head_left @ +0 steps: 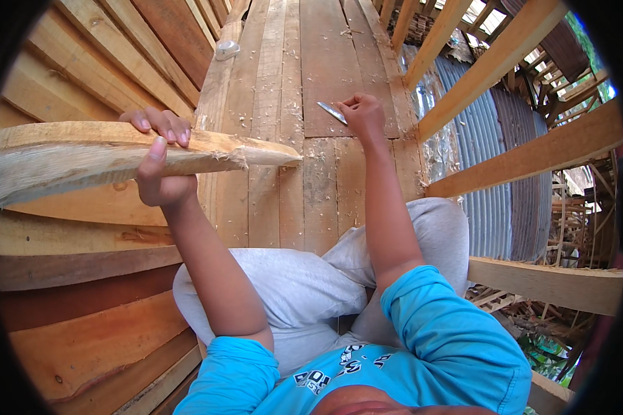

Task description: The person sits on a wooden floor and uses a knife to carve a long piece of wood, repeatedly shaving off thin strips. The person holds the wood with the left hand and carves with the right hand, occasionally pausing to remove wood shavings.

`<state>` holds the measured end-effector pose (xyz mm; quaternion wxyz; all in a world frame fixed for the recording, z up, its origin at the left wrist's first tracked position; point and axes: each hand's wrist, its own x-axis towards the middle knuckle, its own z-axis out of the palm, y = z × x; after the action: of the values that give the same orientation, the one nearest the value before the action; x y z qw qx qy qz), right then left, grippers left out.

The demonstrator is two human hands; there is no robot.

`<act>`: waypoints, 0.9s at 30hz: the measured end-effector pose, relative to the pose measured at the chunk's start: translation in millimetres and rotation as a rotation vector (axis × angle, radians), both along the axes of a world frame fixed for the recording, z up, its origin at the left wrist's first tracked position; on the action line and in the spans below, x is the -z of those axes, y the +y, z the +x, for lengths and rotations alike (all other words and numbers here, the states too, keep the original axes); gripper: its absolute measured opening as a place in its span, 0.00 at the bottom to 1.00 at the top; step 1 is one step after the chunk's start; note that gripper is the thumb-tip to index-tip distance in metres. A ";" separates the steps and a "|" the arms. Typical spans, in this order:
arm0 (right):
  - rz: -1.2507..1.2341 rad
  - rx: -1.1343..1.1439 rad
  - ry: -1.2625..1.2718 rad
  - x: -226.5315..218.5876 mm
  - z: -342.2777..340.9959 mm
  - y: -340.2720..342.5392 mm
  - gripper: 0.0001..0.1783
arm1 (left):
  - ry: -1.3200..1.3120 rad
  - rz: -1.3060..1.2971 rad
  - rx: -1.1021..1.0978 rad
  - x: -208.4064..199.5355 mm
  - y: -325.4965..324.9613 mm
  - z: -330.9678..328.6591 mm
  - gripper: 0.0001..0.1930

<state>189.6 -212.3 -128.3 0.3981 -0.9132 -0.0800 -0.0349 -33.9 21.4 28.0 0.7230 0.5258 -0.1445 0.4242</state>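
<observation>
The left hand (162, 178) clasped the beam (218, 148), which tapered rightward and ended short of the right hand (363, 117), which was closed on a blade (332, 113).

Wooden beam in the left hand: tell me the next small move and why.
I'd likely bring the right hand and its metal blade over to the tapered tip of the wooden beam: the left hand grips the beam, the tip's surface looks rough, and the blade is apart from it.
</observation>
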 end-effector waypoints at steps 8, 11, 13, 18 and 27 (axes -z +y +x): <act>-0.434 0.212 0.354 44.8 -8.3 -8.9 0.18 | -0.002 -0.118 -0.173 2.5 -4.4 0.3 0.16; -0.453 0.174 0.350 69.4 2.3 -26.6 0.17 | -0.009 -0.143 -0.156 0.1 -12.1 5.0 0.16; -0.518 0.048 0.331 71.8 4.4 -25.9 0.17 | -0.014 -0.149 -0.169 -1.1 -14.9 7.0 0.16; -0.321 -0.174 0.325 39.3 -25.9 -0.8 0.18 | 0.023 -0.166 -0.351 -3.1 -22.4 6.5 0.13; 0.074 -0.460 0.295 -36.2 -112.5 23.3 0.13 | 0.140 -0.179 -0.664 -6.2 -35.4 9.3 0.11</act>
<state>77.1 -189.1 -92.1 0.4360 -0.8511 -0.2249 0.1869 -24.6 -14.0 34.2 0.5970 0.5064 0.1223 0.6101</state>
